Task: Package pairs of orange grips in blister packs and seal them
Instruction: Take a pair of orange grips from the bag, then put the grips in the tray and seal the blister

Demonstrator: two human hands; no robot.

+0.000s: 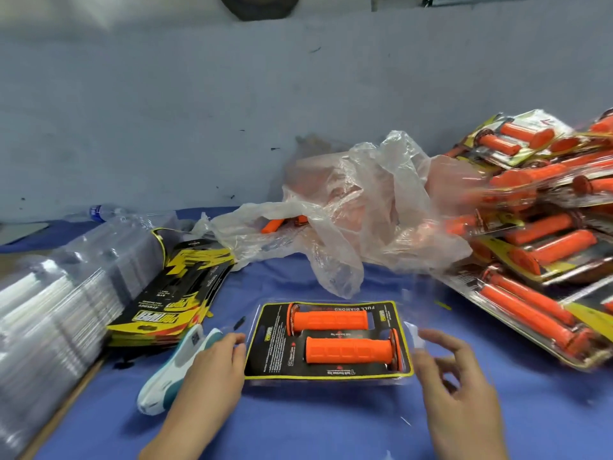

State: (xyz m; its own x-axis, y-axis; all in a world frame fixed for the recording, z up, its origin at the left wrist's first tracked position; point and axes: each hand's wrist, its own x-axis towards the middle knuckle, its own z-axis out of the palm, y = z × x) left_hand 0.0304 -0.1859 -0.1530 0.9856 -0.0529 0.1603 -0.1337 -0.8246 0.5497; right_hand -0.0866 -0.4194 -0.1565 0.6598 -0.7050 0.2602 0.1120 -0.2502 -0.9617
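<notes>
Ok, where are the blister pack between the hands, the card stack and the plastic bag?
blister pack [268, 356], head view, bare black backing at its left end.
card stack [172, 303], head view, middle of the top card.
plastic bag [358, 207], head view, crumpled middle.

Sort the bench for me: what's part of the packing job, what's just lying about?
Job:
- blister pack holding two orange grips
- clear shell stack
- printed card stack
- plastic bag with loose grips
- pile of finished packs

Lying about:
- water bottle
- white-and-teal object, purpose unclear
</notes>
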